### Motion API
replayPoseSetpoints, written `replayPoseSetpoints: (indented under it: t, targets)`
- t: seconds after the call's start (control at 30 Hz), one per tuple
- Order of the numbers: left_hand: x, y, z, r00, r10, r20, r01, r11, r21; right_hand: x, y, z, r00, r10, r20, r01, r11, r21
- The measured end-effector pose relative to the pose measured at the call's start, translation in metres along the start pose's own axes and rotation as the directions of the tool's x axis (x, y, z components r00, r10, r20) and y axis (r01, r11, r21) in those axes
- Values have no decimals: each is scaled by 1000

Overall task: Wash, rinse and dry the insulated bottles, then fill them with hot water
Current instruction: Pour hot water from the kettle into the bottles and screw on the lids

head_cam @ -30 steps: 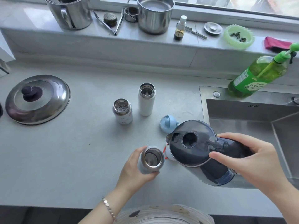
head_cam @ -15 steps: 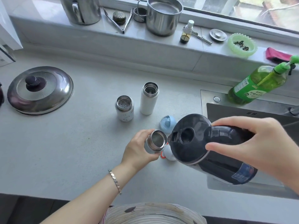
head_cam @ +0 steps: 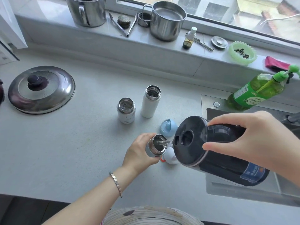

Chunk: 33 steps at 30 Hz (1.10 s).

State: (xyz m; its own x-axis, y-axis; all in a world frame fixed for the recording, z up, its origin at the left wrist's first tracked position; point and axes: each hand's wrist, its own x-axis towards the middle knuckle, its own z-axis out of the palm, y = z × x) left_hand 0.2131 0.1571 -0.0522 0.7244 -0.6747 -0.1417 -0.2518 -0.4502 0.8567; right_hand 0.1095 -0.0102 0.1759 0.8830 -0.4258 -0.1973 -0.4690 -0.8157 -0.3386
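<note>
1. Your left hand grips the open insulated bottle above the countertop.
2. Your right hand grips the tilted black kettle; water streams into the bottle.

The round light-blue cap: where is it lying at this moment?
Head view, right of centre: the round light-blue cap lies on the grey countertop, between the tall white bottle and the tilted black kettle.

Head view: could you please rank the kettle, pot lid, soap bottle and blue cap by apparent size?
1. Kettle, though it is nearest the camera, so its lead over the lid is unsure.
2. Pot lid.
3. Soap bottle.
4. Blue cap.
</note>
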Motion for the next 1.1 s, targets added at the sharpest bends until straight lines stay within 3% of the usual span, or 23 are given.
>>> replayPoseSetpoints:
  t: [1.1]
  targets:
    - [2,-1,-2,999,-16,39,16,1000,7,7,-20,-11,997,-6,74,20,981,-194]
